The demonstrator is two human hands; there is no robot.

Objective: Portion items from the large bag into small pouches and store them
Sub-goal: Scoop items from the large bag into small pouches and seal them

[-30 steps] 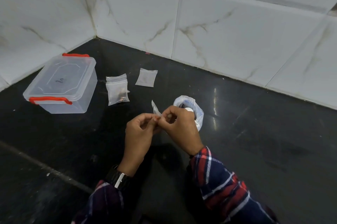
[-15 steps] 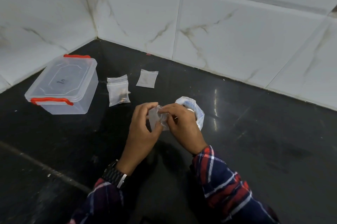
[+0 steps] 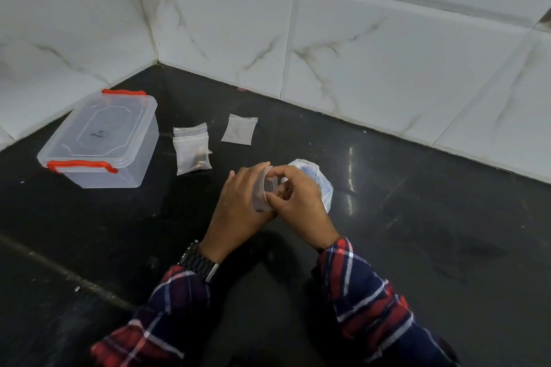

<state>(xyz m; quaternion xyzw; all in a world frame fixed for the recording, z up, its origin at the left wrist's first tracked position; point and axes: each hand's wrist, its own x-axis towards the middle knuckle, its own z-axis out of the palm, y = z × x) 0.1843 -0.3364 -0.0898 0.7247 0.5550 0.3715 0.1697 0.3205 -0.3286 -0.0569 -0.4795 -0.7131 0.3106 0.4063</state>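
Clear plastic is stretching between two hands as a person in a plaid shirt is working a small pouch point(image 3: 264, 189) above a black stone bench point(image 3: 417, 217). The left hand point(image 3: 238, 202) is cradling the pouch upright from behind, its grip curled round the pouch's side, while the right hand point(image 3: 298, 199) is pinching the near lip with thumb and forefinger, apparently pulling the mouth apart so that items can drop in. A few dark specks are sitting at the pouch's bottom; what they are is too small to tell.

Just behind the right hand, the large bag point(image 3: 320, 184) is standing on the bench with its rim rolled down, likely kept close so each portion has only a short way to travel. Further back, a stack of pouches point(image 3: 192, 148), the top one holding something dark, is lying near a single flat pouch point(image 3: 240, 129) that looks nearly empty, seemingly set aside for storing. A lidded clear box with red latches point(image 3: 98, 143) is waiting well to the left by the tiled wall point(image 3: 387, 38), its lid still on, so storing appears not yet begun. Judging from this, the portioning is partway through.
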